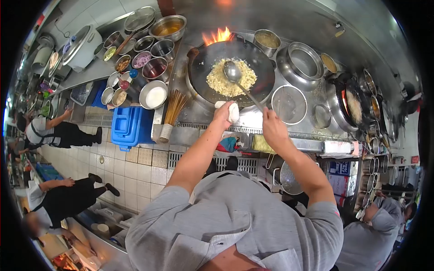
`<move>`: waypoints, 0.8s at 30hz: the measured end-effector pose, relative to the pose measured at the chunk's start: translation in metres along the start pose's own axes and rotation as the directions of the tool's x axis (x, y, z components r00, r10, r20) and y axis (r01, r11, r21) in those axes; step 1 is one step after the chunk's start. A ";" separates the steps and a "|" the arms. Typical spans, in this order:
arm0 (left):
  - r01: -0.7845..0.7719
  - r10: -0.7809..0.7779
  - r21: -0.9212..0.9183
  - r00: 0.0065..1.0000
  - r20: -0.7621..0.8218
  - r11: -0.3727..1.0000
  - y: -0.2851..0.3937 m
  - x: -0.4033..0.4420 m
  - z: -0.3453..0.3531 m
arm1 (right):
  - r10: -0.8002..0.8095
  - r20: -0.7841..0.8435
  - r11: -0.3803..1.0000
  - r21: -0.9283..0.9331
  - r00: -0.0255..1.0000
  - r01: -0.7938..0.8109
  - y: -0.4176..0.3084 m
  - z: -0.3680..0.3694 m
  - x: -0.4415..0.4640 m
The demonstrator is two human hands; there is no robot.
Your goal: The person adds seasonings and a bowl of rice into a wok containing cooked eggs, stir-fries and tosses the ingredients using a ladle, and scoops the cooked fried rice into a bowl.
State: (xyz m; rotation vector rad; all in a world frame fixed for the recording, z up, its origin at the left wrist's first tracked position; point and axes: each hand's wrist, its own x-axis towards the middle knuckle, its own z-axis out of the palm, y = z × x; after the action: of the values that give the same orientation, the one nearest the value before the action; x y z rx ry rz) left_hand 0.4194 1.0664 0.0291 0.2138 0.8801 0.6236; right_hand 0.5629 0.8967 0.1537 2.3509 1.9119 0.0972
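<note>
Wok [199, 76], upper centre of frame: judged heavy, rigid and hot, best held, padded, at its near rim. Left grip [222, 116] is closed on white cloth [233, 113] there; right grip [274, 128] is closed round the ladle [247, 93].

The grip of the ladle [232, 72] is concealed by the right hand [275, 129]; the wok's [264, 77] near rim is partly covered by white cloth [233, 113]. At near left, a co-worker's [70, 198] head is blurred.
</note>
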 end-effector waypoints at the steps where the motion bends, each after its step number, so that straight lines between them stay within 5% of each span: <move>1: -0.006 0.007 -0.039 0.999 0.032 0.999 -0.005 0.012 -0.006 | 0.056 0.099 0.990 0.125 0.993 -0.069 -0.001 -0.018 -0.019; 5: -0.085 0.085 0.103 0.996 0.004 0.991 -0.010 -0.019 -0.012 | -0.016 0.390 0.738 0.626 0.921 -0.253 0.005 -0.071 -0.082; 7: -0.059 0.069 0.090 0.991 -0.115 0.994 -0.012 -0.110 0.008 | -0.036 0.368 0.620 0.737 0.929 -0.268 0.010 -0.099 -0.125; 10: -0.015 0.017 0.028 0.996 -0.084 1.000 -0.013 -0.146 0.007 | -0.058 0.713 0.411 0.655 0.698 -0.635 0.018 -0.160 -0.132; 11: -0.005 0.007 0.038 0.999 -0.050 0.999 -0.007 -0.133 0.009 | -0.043 0.711 0.388 0.659 0.702 -0.644 0.017 -0.156 -0.123; 13: -0.018 0.015 0.021 0.993 0.117 1.000 -0.003 -0.063 -0.008 | 0.024 0.469 0.571 0.719 0.883 -0.398 0.009 -0.103 -0.096; 14: -0.129 0.125 0.032 0.987 0.103 0.991 -0.002 -0.074 -0.001 | 0.070 0.558 0.558 0.665 0.827 -0.496 -0.001 -0.097 -0.072; 15: -0.138 0.135 0.062 0.989 0.053 0.988 -0.017 -0.064 -0.026 | 0.069 0.084 0.676 0.729 0.994 -0.109 0.005 0.000 -0.060; 19: -0.120 0.125 0.071 0.989 -0.073 0.990 -0.082 -0.123 -0.087 | 0.163 0.158 0.521 0.824 0.974 -0.221 -0.018 -0.010 -0.055; 20: -0.110 0.117 0.078 0.990 -0.082 0.991 -0.081 -0.149 -0.080 | 0.135 0.087 0.455 0.880 0.987 -0.139 -0.016 -0.010 -0.072; 22: -0.133 0.131 -0.053 0.990 -0.042 0.990 -0.051 -0.186 -0.028 | 0.111 0.181 0.434 0.876 0.977 -0.211 -0.012 -0.046 -0.108; 23: -0.040 0.034 -0.052 0.994 -0.108 0.998 -0.041 -0.162 -0.022 | 0.070 0.549 0.291 0.788 0.833 -0.543 -0.009 -0.099 -0.123; 24: 0.065 -0.064 -0.052 0.998 0.029 0.997 -0.028 -0.129 -0.018 | 0.057 0.614 0.284 0.746 0.787 -0.603 -0.008 -0.115 -0.125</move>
State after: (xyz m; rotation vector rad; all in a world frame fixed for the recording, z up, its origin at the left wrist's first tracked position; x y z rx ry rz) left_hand 0.3559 0.9659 0.0903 0.1453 0.8404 0.5819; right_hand 0.5155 0.7808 0.2692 2.8668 1.1885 -1.8887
